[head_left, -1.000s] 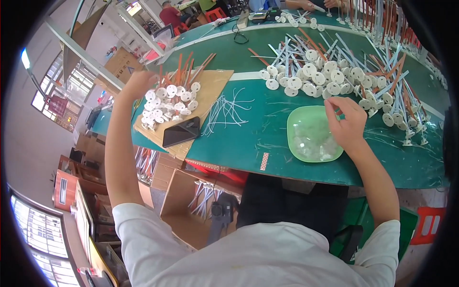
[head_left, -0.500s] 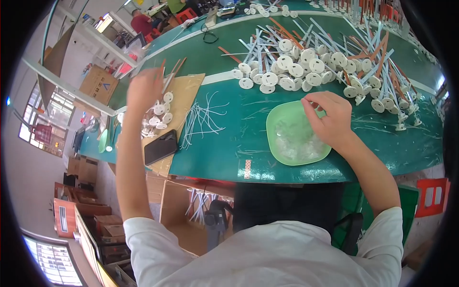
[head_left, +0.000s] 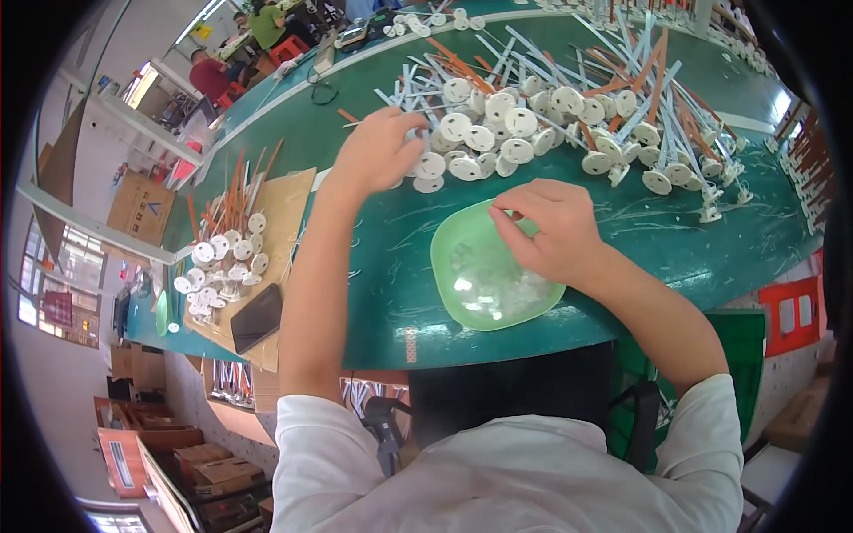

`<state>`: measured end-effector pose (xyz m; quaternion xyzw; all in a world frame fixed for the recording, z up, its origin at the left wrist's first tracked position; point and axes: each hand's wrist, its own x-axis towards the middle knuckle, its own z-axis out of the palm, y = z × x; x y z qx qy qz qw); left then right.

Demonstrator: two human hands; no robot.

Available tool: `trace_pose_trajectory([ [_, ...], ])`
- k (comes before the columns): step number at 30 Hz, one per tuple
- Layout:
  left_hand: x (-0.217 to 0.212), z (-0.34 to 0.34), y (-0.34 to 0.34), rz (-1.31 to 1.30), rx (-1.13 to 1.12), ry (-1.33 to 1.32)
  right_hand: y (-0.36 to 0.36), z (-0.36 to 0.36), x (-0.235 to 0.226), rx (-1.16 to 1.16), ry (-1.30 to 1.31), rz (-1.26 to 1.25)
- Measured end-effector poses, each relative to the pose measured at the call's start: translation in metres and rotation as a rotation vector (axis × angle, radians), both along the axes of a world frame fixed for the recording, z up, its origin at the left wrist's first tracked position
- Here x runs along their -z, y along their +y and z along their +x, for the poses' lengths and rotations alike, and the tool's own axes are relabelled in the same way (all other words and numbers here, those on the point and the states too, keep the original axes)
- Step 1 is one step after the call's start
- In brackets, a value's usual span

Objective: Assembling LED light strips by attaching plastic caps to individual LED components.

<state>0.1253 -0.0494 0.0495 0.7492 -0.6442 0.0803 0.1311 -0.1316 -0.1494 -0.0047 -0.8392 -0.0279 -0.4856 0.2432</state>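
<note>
Fingers (head_left: 404,147) now at disc pile (head_left: 498,133)

The pile of white disc-and-rod parts (head_left: 533,124) lies on the green table, mixed w/ orange and pale blue rods pointing in many directions; discs mostly flat side up. Left hand touches its near-left edge. The light green plastic dish (head_left: 484,271) sits just in front of the pile, near the table edge, w/ small clear pieces inside; right hand is over its far rim.
</note>
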Motion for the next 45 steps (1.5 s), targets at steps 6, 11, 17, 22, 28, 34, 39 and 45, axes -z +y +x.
trace_pose_trajectory([
  [6,0.015,-0.039,0.042,-0.085,-0.072,-0.002,-0.002,0.001,0.004,0.014,-0.029,0.006],
  [11,0.046,-0.029,0.032,-0.182,-0.118,-0.02,-0.001,0.0,0.005,-0.022,0.016,-0.025],
  [17,0.063,-0.022,0.043,-0.343,-0.138,-0.077,-0.009,0.003,0.005,0.021,0.016,-0.037],
  [22,0.048,-0.037,0.048,-0.625,-0.011,0.175,-0.007,0.002,0.0,0.03,-0.021,-0.071],
  [28,0.03,-0.092,0.048,-0.649,0.164,0.166,-0.001,0.0,-0.006,0.03,-0.081,-0.052],
  [34,0.045,-0.12,0.044,-0.599,0.276,0.254,-0.006,0.003,-0.003,-0.048,-0.118,-0.143],
  [39,0.057,-0.117,0.039,-0.67,0.279,0.364,-0.005,0.001,-0.001,-0.035,-0.134,-0.25],
  [45,0.055,-0.117,0.044,-0.594,0.208,0.388,-0.005,0.002,-0.002,-0.029,-0.126,-0.248],
])
